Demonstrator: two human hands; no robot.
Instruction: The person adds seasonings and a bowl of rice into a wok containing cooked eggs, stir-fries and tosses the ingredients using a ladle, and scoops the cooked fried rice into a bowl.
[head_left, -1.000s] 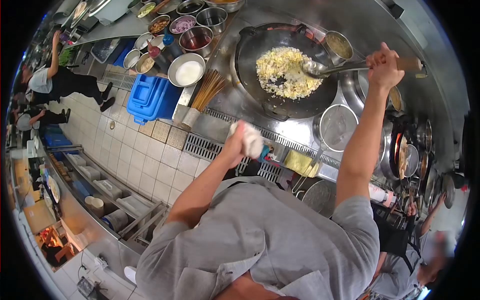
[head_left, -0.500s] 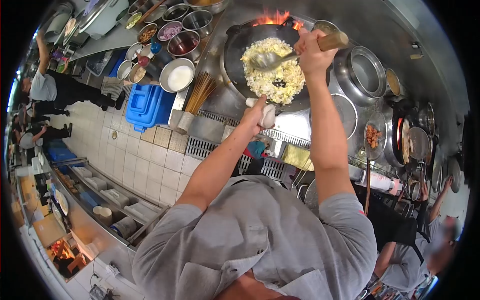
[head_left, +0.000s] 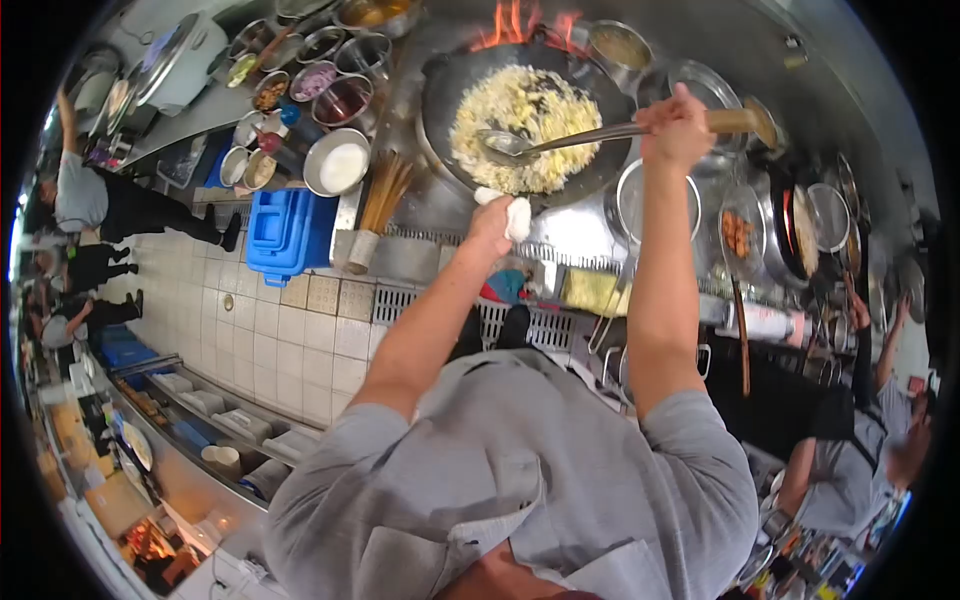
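A large dark wok [head_left: 435, 120] holds yellow and white chopped food [head_left: 570, 125]. My right hand [head_left: 677, 132] is closed round the wooden-ended handle of a metal ladle [head_left: 590, 136], whose bowl rests in the food. At the wok's near edge, my left hand [head_left: 490, 226] is closed on a folded white cloth [head_left: 518, 218]. The wok rim under the cloth is hidden. Orange flames [head_left: 520, 25] rise behind the wok's far side.
A white-filled metal bowl [head_left: 342, 168], a bundle of sticks [head_left: 385, 195] and a blue bin [head_left: 290, 235] stand left. Right of the wok are a round strainer [head_left: 655, 205] and a long-handled strainer with reddish food [head_left: 738, 235]. Co-workers [head_left: 140, 200] stand far left and at right [head_left: 850, 460].
My left hand, with the cloth, has come up to the wok's near edge. The ladle has swept left through the food, then its handle swung right. Flames have appeared behind the wok.
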